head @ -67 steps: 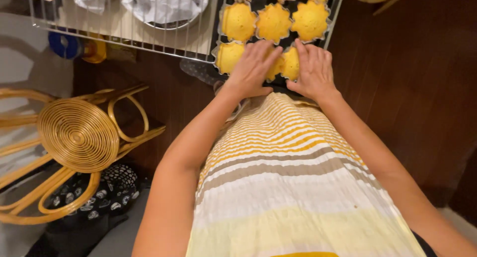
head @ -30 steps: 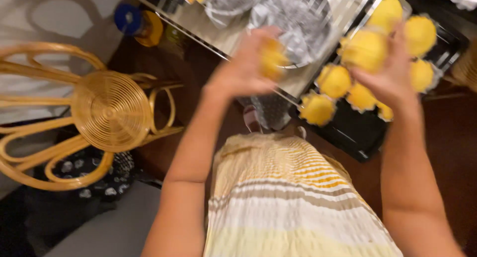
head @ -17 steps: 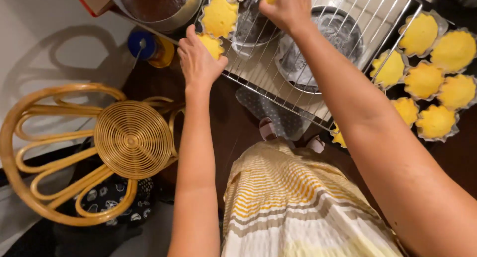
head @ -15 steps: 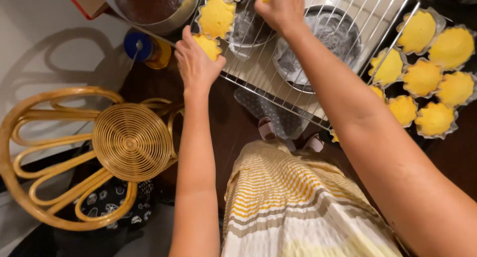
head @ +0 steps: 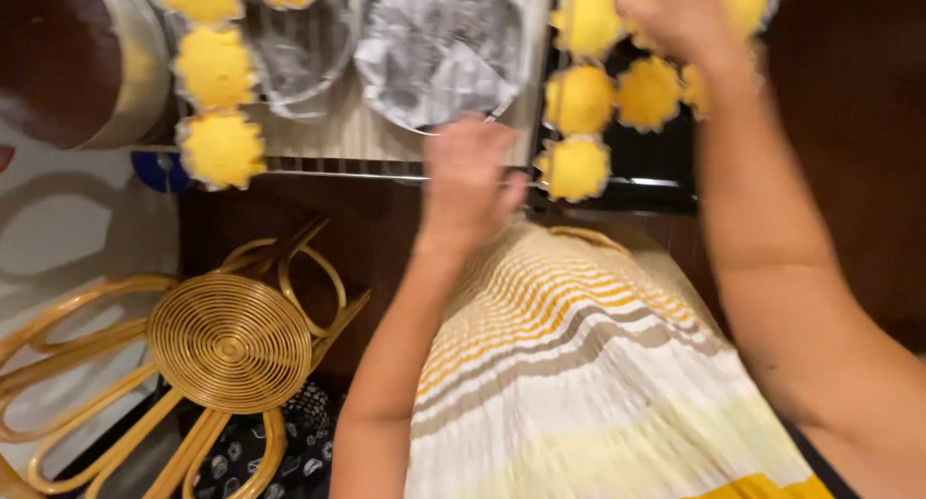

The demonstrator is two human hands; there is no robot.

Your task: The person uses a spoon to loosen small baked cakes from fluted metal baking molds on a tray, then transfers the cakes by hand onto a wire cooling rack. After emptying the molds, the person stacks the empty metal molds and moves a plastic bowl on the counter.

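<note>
Small yellow cakes in fluted paper cups lie in two groups. Three of them (head: 214, 70) sit in a column on the left end of a wire rack (head: 347, 161). Several more (head: 579, 99) lie on a dark tray (head: 656, 186) to the right. My left hand (head: 468, 176) is blurred, hovering at the rack's front edge just below a foil-lined round pan (head: 439, 51), with nothing seen in it. My right hand (head: 675, 17) reaches over the cakes at the far side of the tray, its fingers spread on them; the grip is hidden.
A second foil-lined pan (head: 294, 41) sits on the rack beside the first. A metal pot with dark brown contents (head: 77, 55) stands at the far left. A rattan stool (head: 227, 340) is on the floor at lower left. My striped yellow dress (head: 579, 364) fills the lower middle.
Both hands have swung right, away from the rack's left end. The cake my left hand held now sits on the rack. My right hand is over the tray cakes.
</note>
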